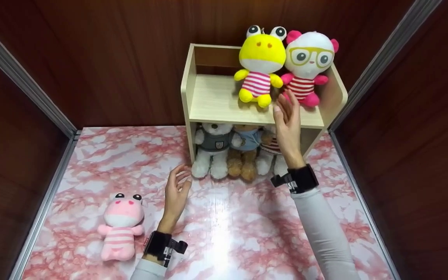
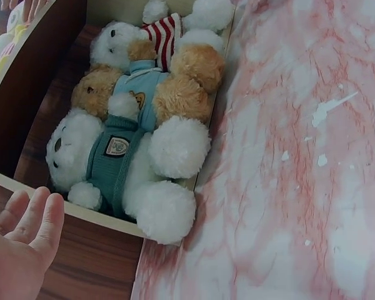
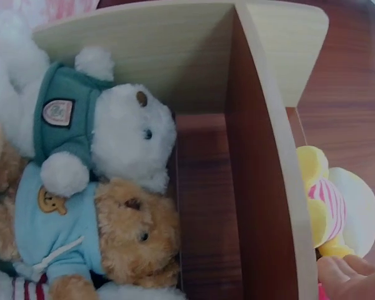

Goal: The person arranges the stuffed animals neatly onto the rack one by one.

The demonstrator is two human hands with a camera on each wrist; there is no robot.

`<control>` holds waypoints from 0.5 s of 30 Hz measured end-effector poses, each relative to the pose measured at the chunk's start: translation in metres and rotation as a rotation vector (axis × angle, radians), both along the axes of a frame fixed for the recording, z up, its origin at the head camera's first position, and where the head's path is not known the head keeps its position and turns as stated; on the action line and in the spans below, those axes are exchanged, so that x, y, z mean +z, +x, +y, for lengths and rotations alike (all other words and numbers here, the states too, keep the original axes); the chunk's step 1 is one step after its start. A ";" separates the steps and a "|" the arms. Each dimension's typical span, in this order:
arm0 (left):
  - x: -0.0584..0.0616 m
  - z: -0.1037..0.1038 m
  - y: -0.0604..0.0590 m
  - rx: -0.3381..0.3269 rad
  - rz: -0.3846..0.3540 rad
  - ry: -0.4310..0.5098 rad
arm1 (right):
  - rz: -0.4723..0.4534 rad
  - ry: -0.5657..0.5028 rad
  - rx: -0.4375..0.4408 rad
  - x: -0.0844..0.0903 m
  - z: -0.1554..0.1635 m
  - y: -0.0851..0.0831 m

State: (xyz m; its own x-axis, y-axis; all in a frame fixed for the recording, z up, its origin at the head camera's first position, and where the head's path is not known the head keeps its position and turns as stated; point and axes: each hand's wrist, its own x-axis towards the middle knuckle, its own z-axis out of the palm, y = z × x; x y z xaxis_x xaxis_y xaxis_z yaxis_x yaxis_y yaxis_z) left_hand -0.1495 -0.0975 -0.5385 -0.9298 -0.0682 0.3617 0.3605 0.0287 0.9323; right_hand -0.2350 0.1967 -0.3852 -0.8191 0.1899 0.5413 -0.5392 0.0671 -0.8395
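Pink marble table [image 1: 247, 233]; both hands empty, fingers relaxed; bear [image 2: 112, 156] badge unreadable.

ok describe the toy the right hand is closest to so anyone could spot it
Find the small wooden shelf at the back of the pink marble table. On its upper board two plush toys sit together; it is the right one, the white toy with pink ears and yellow-green glasses, not the yellow frog.

Bright overhead glare, soft focus.
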 end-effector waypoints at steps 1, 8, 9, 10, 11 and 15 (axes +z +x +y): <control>0.000 -0.002 0.000 0.003 -0.005 -0.002 | 0.025 0.002 -0.006 -0.003 0.001 0.002; -0.001 -0.023 0.005 0.058 -0.002 -0.029 | 0.127 0.008 -0.021 -0.026 0.007 0.016; -0.001 -0.027 0.005 0.066 -0.005 -0.037 | 0.134 0.016 -0.023 -0.029 0.008 0.019; -0.001 -0.030 0.006 0.076 -0.009 -0.047 | 0.137 0.016 -0.022 -0.032 0.009 0.021; -0.001 -0.034 0.006 0.086 -0.011 -0.056 | 0.140 0.014 -0.021 -0.034 0.010 0.023; -0.005 -0.050 0.005 0.118 -0.028 -0.105 | 0.136 0.006 -0.010 -0.044 0.014 0.029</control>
